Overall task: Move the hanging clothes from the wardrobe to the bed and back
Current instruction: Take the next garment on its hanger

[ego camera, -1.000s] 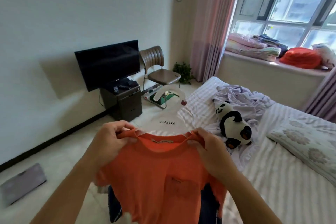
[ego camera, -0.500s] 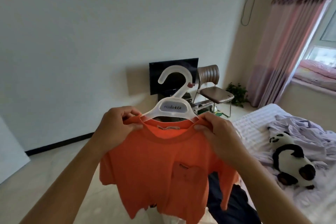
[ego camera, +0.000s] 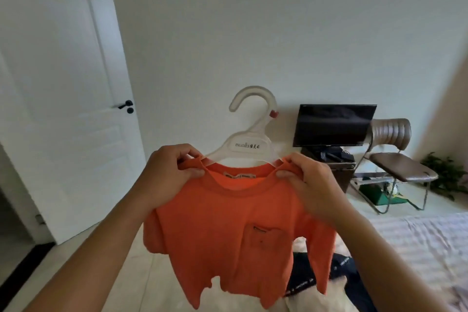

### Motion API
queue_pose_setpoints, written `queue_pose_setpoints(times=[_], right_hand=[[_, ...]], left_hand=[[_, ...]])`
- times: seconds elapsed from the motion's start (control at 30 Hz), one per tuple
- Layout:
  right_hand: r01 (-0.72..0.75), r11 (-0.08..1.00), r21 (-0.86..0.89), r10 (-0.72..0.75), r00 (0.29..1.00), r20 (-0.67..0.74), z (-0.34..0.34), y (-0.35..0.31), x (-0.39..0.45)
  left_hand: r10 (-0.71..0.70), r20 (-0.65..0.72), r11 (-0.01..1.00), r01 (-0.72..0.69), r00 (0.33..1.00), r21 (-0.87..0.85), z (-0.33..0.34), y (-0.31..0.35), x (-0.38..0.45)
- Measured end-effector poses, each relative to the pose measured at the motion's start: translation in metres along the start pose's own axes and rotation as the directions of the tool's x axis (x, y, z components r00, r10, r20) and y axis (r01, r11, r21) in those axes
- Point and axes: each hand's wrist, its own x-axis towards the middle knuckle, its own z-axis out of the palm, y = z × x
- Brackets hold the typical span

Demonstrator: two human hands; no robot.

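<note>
One head-worn view, looking forward and slightly down, close on the shirt (ego camera: 235, 230) held up in front, wall behind it, door (ego camera: 63, 99) left of it, TV (ego camera: 331, 125) right

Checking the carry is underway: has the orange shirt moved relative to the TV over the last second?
Yes. The orange shirt now hangs left of the TV; a second ago it was below and right of it.
</note>
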Motion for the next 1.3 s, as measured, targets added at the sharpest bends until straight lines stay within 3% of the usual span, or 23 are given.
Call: queue_pose_setpoints(times=[0.23, 0.47, 0.73, 1.3], right_hand=[[0.144, 0.983, 0.109, -0.157, 0.981, 0.118, 0.082, -0.095, 0.014], [0.276, 0.921, 0.273, -0.341, 0.912, 0.229, 0.171, -0.197, 0.027], [0.436, 0.793, 0.426, -0.576, 0.766, 0.287, 0.273, -0.311, 0.036], [0.524, 0.504, 0.686, -0.847, 0.455, 0.274, 0.494, -0.56, 0.046]], left_hand=[[-0.135, -0.145, 0.988, 0.145, 0.98, 0.06, -0.115, -0.045, -0.078], [-0.233, -0.331, 0.948, 0.29, 0.914, 0.134, -0.217, -0.081, -0.162], [-0.315, -0.527, 0.873, 0.46, 0.789, 0.166, -0.313, -0.119, -0.251], [-0.369, -0.806, 0.699, 0.709, 0.463, 0.087, -0.508, -0.207, -0.386]])
